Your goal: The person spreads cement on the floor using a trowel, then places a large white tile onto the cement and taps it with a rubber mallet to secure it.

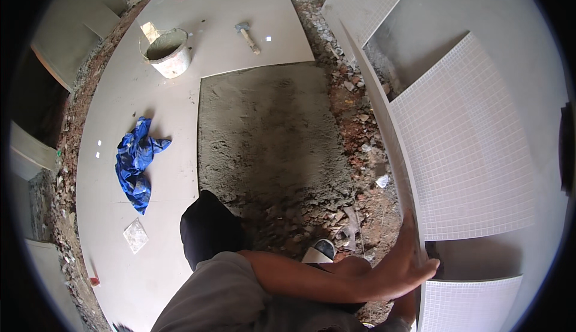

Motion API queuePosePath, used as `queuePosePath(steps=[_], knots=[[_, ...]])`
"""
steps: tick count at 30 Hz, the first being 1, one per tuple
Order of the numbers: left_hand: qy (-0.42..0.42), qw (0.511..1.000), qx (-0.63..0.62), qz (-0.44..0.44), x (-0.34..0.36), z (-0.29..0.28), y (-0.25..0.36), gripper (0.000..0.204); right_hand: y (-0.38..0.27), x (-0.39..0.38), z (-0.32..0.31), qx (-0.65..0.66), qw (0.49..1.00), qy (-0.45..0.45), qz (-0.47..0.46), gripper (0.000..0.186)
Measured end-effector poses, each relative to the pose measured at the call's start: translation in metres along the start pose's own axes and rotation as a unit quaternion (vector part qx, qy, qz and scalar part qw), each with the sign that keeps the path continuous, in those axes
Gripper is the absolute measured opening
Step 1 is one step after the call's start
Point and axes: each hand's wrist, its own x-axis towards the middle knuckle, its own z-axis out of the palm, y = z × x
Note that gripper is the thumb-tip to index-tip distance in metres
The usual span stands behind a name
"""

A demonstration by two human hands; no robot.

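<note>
A large floor tile (393, 146) stands on edge at the right, seen almost edge-on. My left arm reaches across in front of me, and my left hand (405, 266) is closed on this tile's near part, its thumb on the edge. Of my right hand (406, 308), only a small part shows beside the tile at the lower edge; its fingers are hidden. To the left of the tile lies a rectangular bed of wet grey mortar (270, 128), smoothed in its middle and rough along the near side.
Laid tiles (174, 182) border the mortar left and behind. On them are a mortar bucket (174, 65), a hammer (247, 38), a blue cloth (137, 161) and a small clear packet (135, 236). Rubble (360, 128) lines the right; more tiles (465, 146) lean on the wall.
</note>
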Motion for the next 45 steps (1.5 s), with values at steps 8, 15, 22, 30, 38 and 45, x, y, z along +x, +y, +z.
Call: queuePosePath(steps=[8,15,22,30,38,45], knots=[[0.0,0.987,-0.099,-0.123,-0.007,-0.023,0.059,0.078,0.011,0.051,0.006,0.013,0.999,-0.051,0.016,0.071],[0.075,0.986,-0.104,-0.101,-0.01,-0.019,0.042,0.068,0.026,0.121,-0.001,-0.031,0.998,-0.029,-0.042,0.069],[0.114,0.979,0.038,-0.168,-0.006,-0.024,0.07,0.06,0.047,0.136,0.004,-0.219,0.959,0.087,-0.158,0.079],[0.177,0.976,0.034,-0.122,0.002,-0.048,0.094,0.056,0.039,0.137,0.023,-0.216,0.965,0.106,-0.108,0.084],[0.185,0.979,0.083,-0.035,-0.026,-0.092,0.123,0.047,0.002,0.103,0.056,-0.124,0.99,0.065,-0.035,0.08],[0.321,0.9,0.265,0.131,-0.09,-0.179,0.188,0.036,-0.116,0.061,0.132,0.005,0.976,0.104,-0.191,0.081]])
